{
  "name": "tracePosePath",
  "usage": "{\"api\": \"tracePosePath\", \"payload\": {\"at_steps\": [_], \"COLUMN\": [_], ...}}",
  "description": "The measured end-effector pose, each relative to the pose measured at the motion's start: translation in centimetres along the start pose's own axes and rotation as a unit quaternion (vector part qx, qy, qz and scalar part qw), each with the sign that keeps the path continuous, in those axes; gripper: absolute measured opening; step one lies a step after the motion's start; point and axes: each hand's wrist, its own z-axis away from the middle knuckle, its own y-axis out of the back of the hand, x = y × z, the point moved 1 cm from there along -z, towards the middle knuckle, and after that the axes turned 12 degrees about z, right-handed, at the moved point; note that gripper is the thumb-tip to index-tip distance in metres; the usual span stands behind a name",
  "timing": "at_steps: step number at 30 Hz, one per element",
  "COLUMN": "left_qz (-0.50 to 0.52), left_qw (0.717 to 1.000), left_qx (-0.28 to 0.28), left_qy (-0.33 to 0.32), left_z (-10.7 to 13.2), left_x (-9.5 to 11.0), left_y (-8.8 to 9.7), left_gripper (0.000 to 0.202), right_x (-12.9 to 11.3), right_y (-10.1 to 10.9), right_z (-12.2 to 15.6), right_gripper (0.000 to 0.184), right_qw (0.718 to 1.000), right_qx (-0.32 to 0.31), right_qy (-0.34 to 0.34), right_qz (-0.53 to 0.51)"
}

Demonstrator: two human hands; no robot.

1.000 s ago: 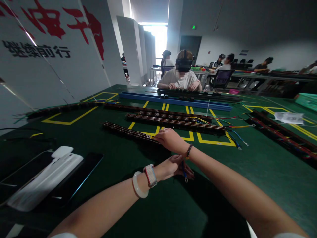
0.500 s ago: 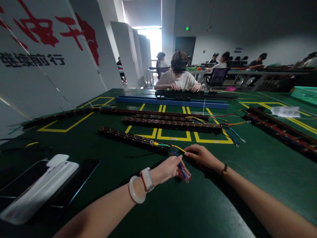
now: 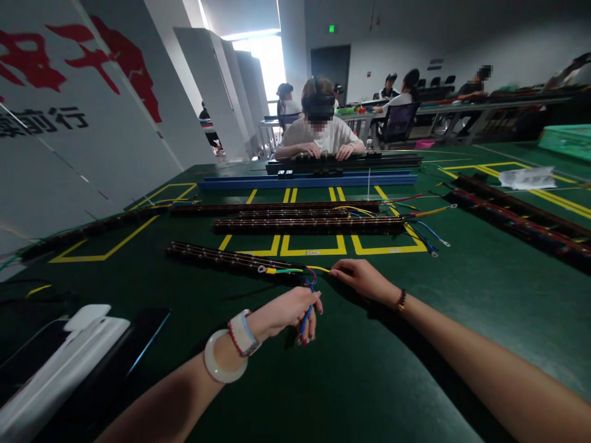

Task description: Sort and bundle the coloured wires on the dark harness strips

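Observation:
A long dark terminal strip (image 3: 217,257) lies on the green table in front of me, with green, yellow, blue and red wires coming out of its right end. My left hand (image 3: 289,312) is closed round the blue wire (image 3: 306,314) just below that end. My right hand (image 3: 362,279) pinches the yellow wire (image 3: 318,269) to the right of the strip's end. A yellow-sleeved ring terminal (image 3: 264,269) rests on the strip.
More dark strips with loose wires (image 3: 305,224) lie further out inside yellow floor-tape marks. A blue rail (image 3: 305,181) sits beyond them, where a person (image 3: 318,126) works across the table. A white case and a phone (image 3: 78,363) lie at my near left. Other strips (image 3: 517,221) run along the right.
My right hand came off the near strip and moved down to its wire end, where it now pinches the yellow wire. My left hand shifted slightly left, still on the blue wire.

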Motion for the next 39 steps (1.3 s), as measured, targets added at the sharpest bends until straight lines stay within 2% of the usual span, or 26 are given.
{"api": "tracePosePath", "payload": {"at_steps": [2,5,13,18,21,24,27,33,39], "left_qz": [-0.071,-0.137,-0.180,-0.048,0.018,0.077,0.140,0.169,0.188], "left_qw": [0.997,0.988,0.976,0.990,0.987,0.980,0.969,0.961,0.961], "left_qx": [-0.032,-0.060,-0.113,-0.123,-0.139,-0.152,-0.181,-0.195,-0.202], "left_qy": [0.026,0.030,0.042,0.052,0.071,0.101,0.093,0.094,0.030], "left_z": [0.3,0.5,0.6,0.8,0.8,0.5,0.5,0.3,-0.1], "left_x": [0.5,0.9,0.9,1.2,1.3,1.4,1.5,1.1,0.5], "left_y": [1.0,2.3,3.9,3.9,4.4,5.2,5.7,5.1,3.6], "left_gripper": [0.042,0.045,0.045,0.039,0.037,0.047,0.059,0.077,0.069], "right_x": [-0.1,-0.1,-0.1,-0.1,0.2,0.5,0.5,0.2,-0.3], "right_y": [0.0,0.1,0.2,0.2,0.1,0.0,0.0,0.1,0.0], "right_z": [0.0,0.0,-0.1,0.1,0.1,0.0,0.0,0.1,0.4], "right_gripper": [0.027,0.026,0.028,0.029,0.033,0.037,0.038,0.038,0.036], "right_qw": [1.000,1.000,1.000,1.000,1.000,0.999,0.998,0.997,0.996], "right_qx": [0.004,0.009,0.002,0.000,-0.012,-0.021,-0.021,-0.015,-0.021], "right_qy": [-0.004,-0.007,-0.003,-0.003,-0.014,-0.033,-0.039,-0.036,-0.033], "right_qz": [0.009,0.014,0.014,-0.003,-0.022,-0.035,-0.051,-0.062,-0.083]}}
